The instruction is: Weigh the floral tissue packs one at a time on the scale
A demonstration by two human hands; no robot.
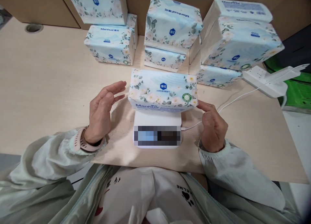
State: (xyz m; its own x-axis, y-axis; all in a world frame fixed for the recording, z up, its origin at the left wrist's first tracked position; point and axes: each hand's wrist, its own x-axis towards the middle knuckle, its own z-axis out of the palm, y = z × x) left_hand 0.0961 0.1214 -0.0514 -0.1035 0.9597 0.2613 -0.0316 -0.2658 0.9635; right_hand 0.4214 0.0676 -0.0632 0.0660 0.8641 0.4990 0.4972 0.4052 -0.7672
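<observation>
A floral light-blue pack of tissues (165, 88) rests on top of a white digital scale (157, 118), covering its rear part. The scale's display is blurred out. Just left of the pack is my left hand (103, 109), fingers stretched toward it and holding nothing; a small gap seems to separate them. At the pack's right end, my right hand (213, 125) has its extended fingertips at or against the lower corner, without gripping it. A white cable (194, 125) plugs into the right side of the scale.
Behind stand stacked tissue packs on the left (109, 44), in the middle (172, 23) and on the right (243, 42). A white power strip (266, 80) lies at the right edge. Cardboard boxes (39, 7) line the back. A round cable hole (34, 28) is at far left.
</observation>
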